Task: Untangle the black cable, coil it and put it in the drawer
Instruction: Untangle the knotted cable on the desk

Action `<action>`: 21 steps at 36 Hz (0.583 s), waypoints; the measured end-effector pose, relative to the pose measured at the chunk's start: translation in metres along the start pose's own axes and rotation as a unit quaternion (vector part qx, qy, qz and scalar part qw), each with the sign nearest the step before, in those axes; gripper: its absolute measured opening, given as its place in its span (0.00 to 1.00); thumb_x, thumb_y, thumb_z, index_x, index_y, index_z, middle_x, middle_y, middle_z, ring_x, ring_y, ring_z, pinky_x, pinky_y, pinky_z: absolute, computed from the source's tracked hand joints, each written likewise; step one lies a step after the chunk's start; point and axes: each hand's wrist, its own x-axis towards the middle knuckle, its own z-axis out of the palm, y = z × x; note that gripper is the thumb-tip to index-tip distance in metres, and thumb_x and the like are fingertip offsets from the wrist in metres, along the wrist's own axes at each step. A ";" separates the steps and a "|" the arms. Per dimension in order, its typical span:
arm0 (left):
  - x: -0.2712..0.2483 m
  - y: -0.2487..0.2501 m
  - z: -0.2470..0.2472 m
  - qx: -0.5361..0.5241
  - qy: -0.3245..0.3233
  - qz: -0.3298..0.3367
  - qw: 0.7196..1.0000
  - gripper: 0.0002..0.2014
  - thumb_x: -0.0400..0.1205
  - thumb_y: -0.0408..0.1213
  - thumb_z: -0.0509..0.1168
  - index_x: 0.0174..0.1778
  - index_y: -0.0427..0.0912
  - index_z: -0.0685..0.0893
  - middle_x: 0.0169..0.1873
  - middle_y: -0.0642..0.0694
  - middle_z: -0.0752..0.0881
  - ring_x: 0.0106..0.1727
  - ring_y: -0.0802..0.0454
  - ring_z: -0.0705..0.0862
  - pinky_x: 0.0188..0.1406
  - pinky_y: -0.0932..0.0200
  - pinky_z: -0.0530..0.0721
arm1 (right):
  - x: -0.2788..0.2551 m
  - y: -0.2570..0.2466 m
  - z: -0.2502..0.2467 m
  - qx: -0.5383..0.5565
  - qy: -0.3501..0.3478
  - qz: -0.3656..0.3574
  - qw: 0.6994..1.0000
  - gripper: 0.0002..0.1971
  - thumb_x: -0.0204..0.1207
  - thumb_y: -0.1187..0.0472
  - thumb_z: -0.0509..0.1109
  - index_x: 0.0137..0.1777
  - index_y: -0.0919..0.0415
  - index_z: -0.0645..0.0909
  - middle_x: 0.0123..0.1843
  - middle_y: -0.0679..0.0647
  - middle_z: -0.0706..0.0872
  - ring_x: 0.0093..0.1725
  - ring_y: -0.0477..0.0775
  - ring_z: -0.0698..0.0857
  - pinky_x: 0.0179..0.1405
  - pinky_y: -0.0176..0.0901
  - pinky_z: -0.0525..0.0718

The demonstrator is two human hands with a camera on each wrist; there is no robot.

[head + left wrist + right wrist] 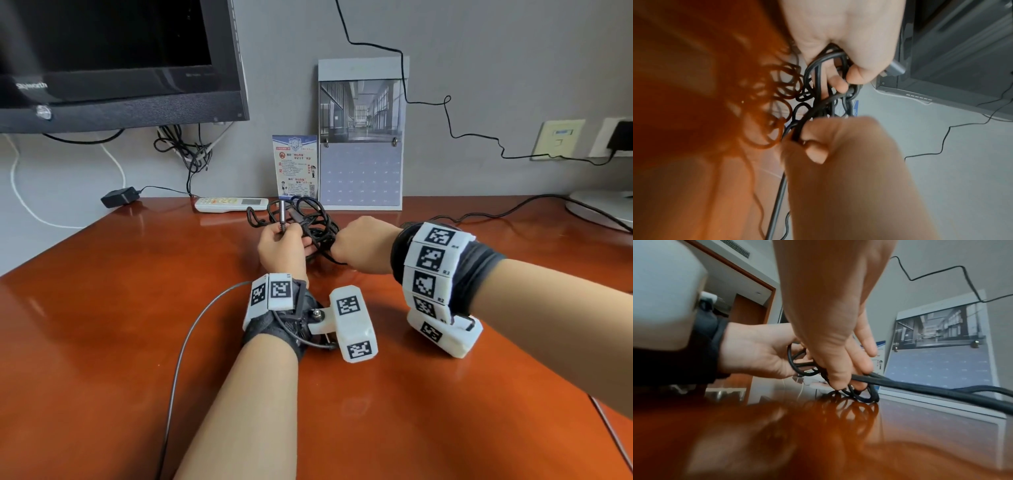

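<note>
Clearly the black cable [301, 222] is a light, limp thing: it lies as a loose knot of loops on the far middle of the wooden desk [120, 342], just in front of the calendar [361, 137], and sags wherever it is unsupported. The left hand [281, 245] has fingers curled round several loops and pinches the metal plug [283, 216], which sticks up above the knuckles. The right hand [363, 245] clasps a bundle of strands just right of it. My judgement is that the sheath is smooth and may slide through a slack grip, so the stiff plug end is the best hold, feeding loops out one by one without yanking. No drawer is in view.
</note>
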 end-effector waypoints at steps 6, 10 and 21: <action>0.001 -0.001 0.001 -0.025 0.003 -0.002 1.000 0.07 0.78 0.22 0.60 0.38 0.37 0.78 0.26 0.43 0.79 0.18 0.57 0.78 0.19 0.63 0.82 | -0.005 -0.003 0.002 -0.044 -0.052 -0.041 0.997 0.13 0.82 0.68 0.56 0.60 0.63 0.80 0.53 0.55 0.84 0.46 0.59 0.81 0.39 0.43 0.74; 0.012 -0.002 -0.008 -0.069 0.030 -0.023 0.997 0.06 0.80 0.22 0.59 0.40 0.35 0.77 0.27 0.43 0.73 0.22 0.56 0.74 0.26 0.59 0.88 | -0.016 -0.005 0.012 -0.059 -0.055 -0.072 0.994 0.12 0.84 0.66 0.56 0.60 0.62 0.80 0.57 0.56 0.85 0.54 0.60 0.83 0.42 0.44 0.74; 0.013 -0.005 -0.006 -0.068 0.011 -0.028 0.997 0.11 0.79 0.20 0.58 0.36 0.39 0.74 0.26 0.45 0.69 0.23 0.57 0.68 0.33 0.54 0.90 | -0.048 0.038 0.034 0.067 -0.193 0.156 0.966 0.17 0.85 0.59 0.52 0.63 0.65 0.78 0.60 0.57 0.84 0.61 0.59 0.82 0.56 0.46 0.79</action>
